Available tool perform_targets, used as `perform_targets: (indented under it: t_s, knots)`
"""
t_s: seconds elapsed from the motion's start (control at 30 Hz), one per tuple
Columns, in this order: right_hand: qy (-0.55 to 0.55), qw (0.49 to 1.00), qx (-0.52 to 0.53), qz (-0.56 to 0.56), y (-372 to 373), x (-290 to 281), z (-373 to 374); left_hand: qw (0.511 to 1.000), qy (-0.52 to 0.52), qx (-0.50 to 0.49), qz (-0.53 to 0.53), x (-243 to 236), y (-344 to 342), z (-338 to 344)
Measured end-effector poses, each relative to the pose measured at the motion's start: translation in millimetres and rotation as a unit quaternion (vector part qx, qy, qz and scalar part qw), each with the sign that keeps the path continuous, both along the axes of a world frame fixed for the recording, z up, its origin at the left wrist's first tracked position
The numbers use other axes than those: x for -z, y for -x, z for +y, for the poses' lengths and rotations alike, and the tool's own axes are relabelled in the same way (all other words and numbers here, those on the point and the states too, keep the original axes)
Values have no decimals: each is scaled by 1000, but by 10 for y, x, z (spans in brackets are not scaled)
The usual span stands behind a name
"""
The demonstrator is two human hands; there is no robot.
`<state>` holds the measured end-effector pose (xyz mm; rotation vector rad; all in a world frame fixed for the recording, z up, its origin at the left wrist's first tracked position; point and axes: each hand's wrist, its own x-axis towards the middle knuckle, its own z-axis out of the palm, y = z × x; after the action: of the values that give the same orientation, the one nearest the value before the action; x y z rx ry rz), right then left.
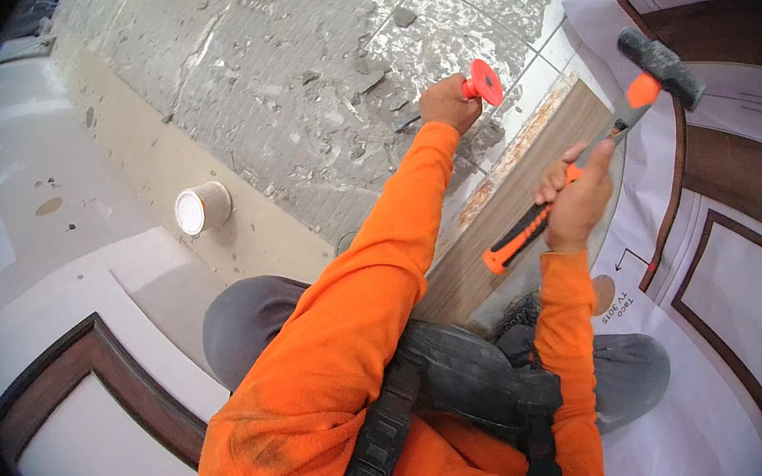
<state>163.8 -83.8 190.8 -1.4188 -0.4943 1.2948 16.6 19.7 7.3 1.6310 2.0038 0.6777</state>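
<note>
Left hand (pixel 448 104) and right hand (pixel 576 197) are both closed on tools. At the upper centre of the frame, the left hand grips a chisel with a red-orange disc-shaped guard (pixel 487 82) on the right side of the fist; a thin dark shaft shows at the other side, pointing left and slightly down. Whether its tip touches the grey, chipped, rubble-strewn floor (pixel 275 95) cannot be told.

Right of centre, the right hand wraps the handle of a hammer with an orange, grey and black handle and a dark grey metal head (pixel 639 93). The hammer is tilted, head toward the upper right and handle end toward the lower left, apart from the chisel. Behind its lower handle runs a brown wood-grain strip (pixel 502 215).

A white sheet with brown printed bands (pixel 713 139) fills the right side. At centre left, a white cylindrical tub (pixel 204 208) sits on a beige strip (pixel 129 130).
</note>
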Motion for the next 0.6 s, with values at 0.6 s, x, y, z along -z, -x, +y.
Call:
perform_targets:
  t_s: [0.6]
  knots:
    - [92,983,-133,-87,6,467,-265,1000,-28,9,-8,168,-41,36]
